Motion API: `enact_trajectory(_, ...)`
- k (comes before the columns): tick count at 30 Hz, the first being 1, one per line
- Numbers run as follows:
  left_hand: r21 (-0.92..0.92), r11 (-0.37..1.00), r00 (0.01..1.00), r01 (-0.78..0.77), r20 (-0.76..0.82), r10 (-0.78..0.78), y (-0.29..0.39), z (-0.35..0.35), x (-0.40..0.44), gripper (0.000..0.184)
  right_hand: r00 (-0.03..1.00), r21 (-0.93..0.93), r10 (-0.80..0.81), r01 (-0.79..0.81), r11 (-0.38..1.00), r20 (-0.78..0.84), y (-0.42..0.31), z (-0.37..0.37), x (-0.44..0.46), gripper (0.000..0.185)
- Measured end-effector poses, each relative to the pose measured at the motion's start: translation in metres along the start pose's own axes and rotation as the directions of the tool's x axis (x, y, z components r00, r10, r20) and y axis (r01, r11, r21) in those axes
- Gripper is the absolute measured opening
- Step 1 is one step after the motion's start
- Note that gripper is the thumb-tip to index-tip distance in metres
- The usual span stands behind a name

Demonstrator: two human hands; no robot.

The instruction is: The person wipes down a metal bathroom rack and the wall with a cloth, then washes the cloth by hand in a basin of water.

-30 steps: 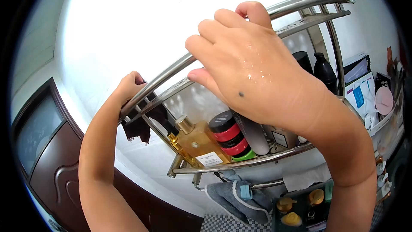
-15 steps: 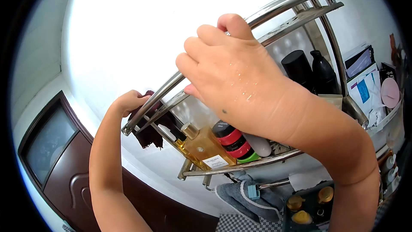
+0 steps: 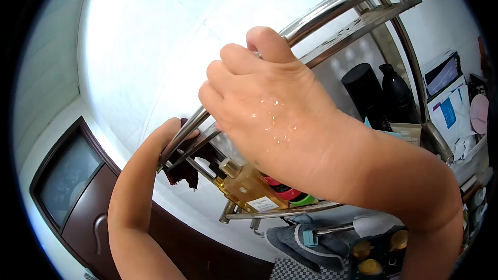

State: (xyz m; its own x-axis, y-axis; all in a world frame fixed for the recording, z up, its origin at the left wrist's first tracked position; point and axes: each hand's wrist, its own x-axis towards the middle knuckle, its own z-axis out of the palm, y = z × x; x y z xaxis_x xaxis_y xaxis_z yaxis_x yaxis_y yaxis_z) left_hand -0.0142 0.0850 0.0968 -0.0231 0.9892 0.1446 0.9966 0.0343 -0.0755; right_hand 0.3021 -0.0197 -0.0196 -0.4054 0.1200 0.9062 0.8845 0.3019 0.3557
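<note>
My right hand (image 3: 262,88) is wrapped around the upper metal rail of a wall rack (image 3: 316,21), with wet drops on its back. Farther left, my left hand (image 3: 175,128) is behind the lower end of the same rail, closed on a dark maroon cloth (image 3: 181,175) that hangs below it; its fingertips are partly hidden. On the shelf under my right hand stand a golden bottle (image 3: 255,185) with a white label and a red and black jar (image 3: 284,191), the jar partly covered by my wrist.
Two black bottles (image 3: 363,93) stand on the rack at right. Below hang a grey towel (image 3: 290,243) and a dark tray (image 3: 378,256) with yellow items. Papers and a pink oval item (image 3: 479,114) are at far right. A brown door (image 3: 93,207) is at left.
My right hand has slid down and left along the rail, covering more of the jar. My left hand stays by the rail's lower end with the cloth. The view has shifted slightly.
</note>
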Motion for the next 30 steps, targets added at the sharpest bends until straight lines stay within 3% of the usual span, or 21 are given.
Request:
enact_trajectory(9,0.236,0.969,0.983,0.071,-0.181,-0.028,-0.011,0.002,0.014,0.043,1.0,-0.069,-0.007,0.007,0.998,0.0,-0.001,0.0,-0.002,0.028)
enact_trajectory(17,-0.072,0.964,0.946,0.255,-0.187,-0.264,0.002,0.001,0.007,0.059,0.999,-0.016,-0.041,0.04,0.999,-0.018,0.002,0.0,-0.002,0.022)
enact_trajectory(19,-0.185,0.955,0.958,0.233,-0.127,-0.258,0.0,-0.001,0.006,0.057,0.999,-0.039,-0.024,0.023,0.999,-0.033,0.0,0.003,0.0,0.021)
enact_trajectory(21,-0.215,0.95,0.961,0.225,-0.11,-0.253,0.001,-0.002,0.004,0.051,0.986,0.043,0.041,-0.034,0.998,-0.16,0.0,0.005,0.001,0.005)
enact_trajectory(22,-0.272,0.933,0.958,0.235,-0.097,-0.269,0.002,-0.003,0.004,0.047,0.993,0.043,0.039,-0.034,0.998,-0.108,0.0,0.004,0.001,0.009)
enact_trajectory(25,-0.385,0.887,0.952,0.255,-0.06,-0.299,-0.001,-0.003,0.001,0.04,0.985,0.055,0.065,-0.056,0.997,-0.159,-0.001,0.005,0.002,0.014)
enact_trajectory(30,-0.564,0.792,0.971,0.235,0.096,-0.22,-0.016,-0.012,-0.007,0.039,0.993,0.089,0.05,-0.041,0.995,-0.103,0.0,0.001,0.001,0.018)
